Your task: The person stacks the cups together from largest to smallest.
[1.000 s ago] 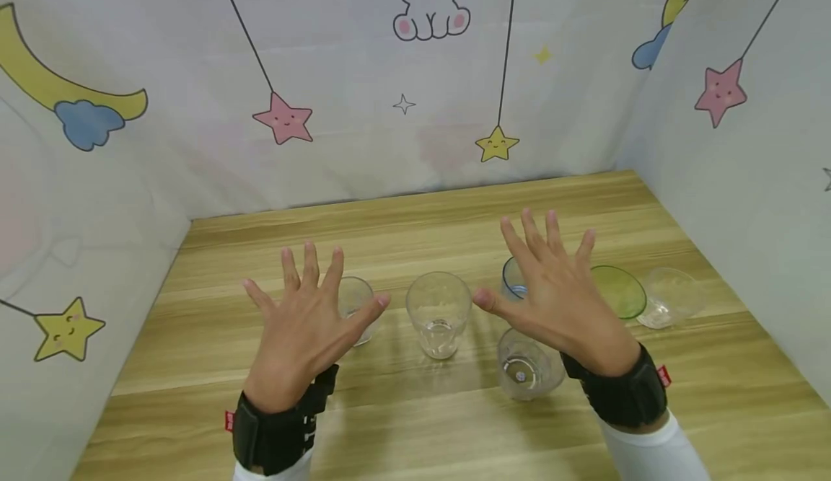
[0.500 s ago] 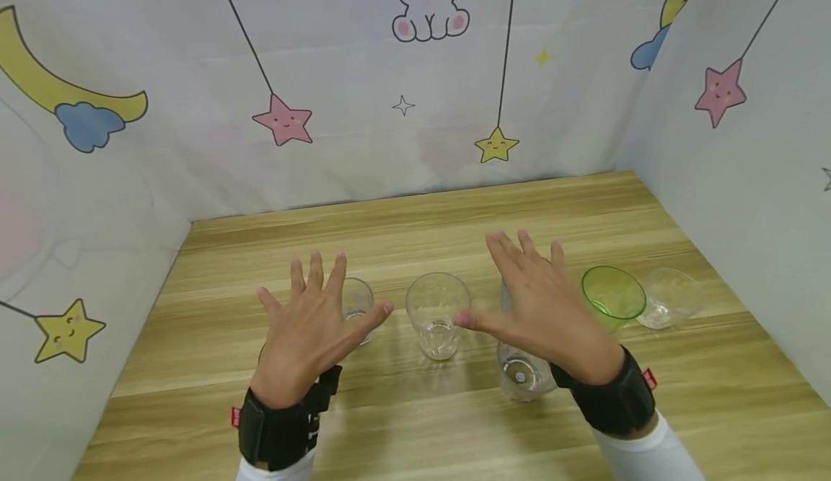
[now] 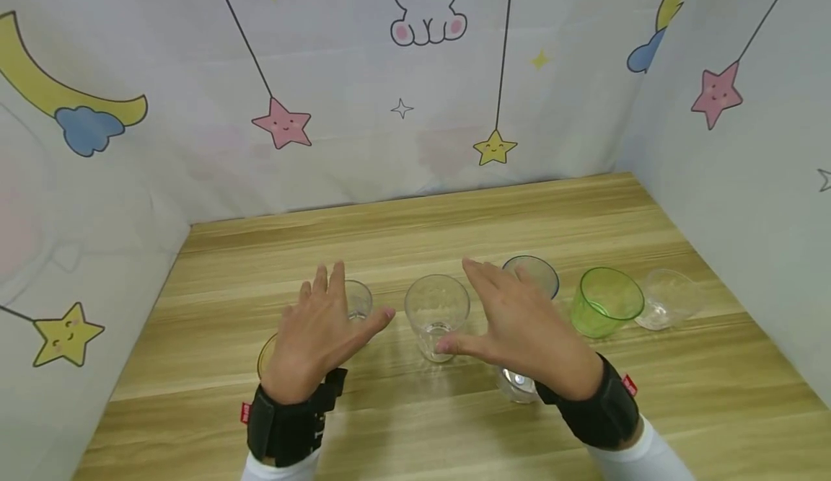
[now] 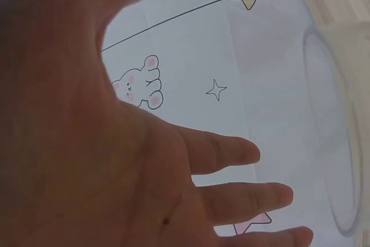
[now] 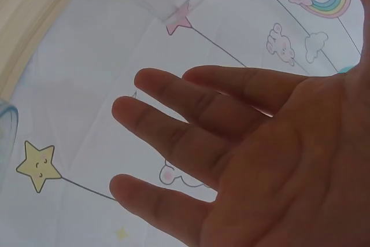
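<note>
My left hand is raised above the table with fingers extended and thumb pointing right, holding nothing. It overlaps an amber-rimmed cup and part of a small clear glass in the head view. My right hand, also holding nothing, has its fingers stretched forward and its thumb overlapping the tall clear glass that stands between the hands. Behind the right hand are a blue-rimmed glass and a clear glass, both partly hidden. Both wrist views show the palms with straight fingers.
Right of the right hand stands a green glass, with a tilted clear glass beside it. The wood-grain table meets a printed fabric wall at the back and sides.
My right hand has moved left and lower, uncovering the green and blue-rimmed glasses. The left hand has shifted slightly right, its fingers closer together, exposing the amber-rimmed cup.
</note>
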Demonstrator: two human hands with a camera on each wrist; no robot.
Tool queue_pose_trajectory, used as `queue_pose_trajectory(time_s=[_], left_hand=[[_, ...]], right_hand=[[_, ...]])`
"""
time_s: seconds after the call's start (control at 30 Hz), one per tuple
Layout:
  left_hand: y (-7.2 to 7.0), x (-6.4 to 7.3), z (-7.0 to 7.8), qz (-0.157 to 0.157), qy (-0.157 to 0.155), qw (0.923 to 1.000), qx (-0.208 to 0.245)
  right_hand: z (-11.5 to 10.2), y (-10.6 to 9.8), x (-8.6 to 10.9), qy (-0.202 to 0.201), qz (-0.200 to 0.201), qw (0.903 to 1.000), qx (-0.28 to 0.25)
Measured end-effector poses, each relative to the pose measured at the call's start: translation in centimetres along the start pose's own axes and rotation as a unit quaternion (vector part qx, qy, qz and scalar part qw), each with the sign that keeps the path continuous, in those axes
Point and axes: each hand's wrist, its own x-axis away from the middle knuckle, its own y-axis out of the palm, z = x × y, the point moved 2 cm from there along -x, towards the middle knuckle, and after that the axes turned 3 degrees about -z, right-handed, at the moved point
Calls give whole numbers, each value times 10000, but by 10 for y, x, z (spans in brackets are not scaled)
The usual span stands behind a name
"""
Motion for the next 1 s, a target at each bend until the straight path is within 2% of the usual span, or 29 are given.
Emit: queue_pose_trajectory(time_s=[0.2,0.33,0.5,0.77,1.0], left_hand=[[3,-1,0,87,131,9999,-37],[5,-1,0,-47,65,10000,22],[7,-2,0,-94,2,9999,111],[9,-3,-1,-2,42,10000,2],[10,-4,-1,200,110,9996,-157]], right_hand=[[-5,8,-1,-39,-61,9999,-109],[-7,11,-2,82,-174,9997,-142],[-8,14,-4,-20,-80,10000,-29],[-8,18,-6,-59,-100,9999,-25],[-8,22,-7,-66,-50,9999,-67]])
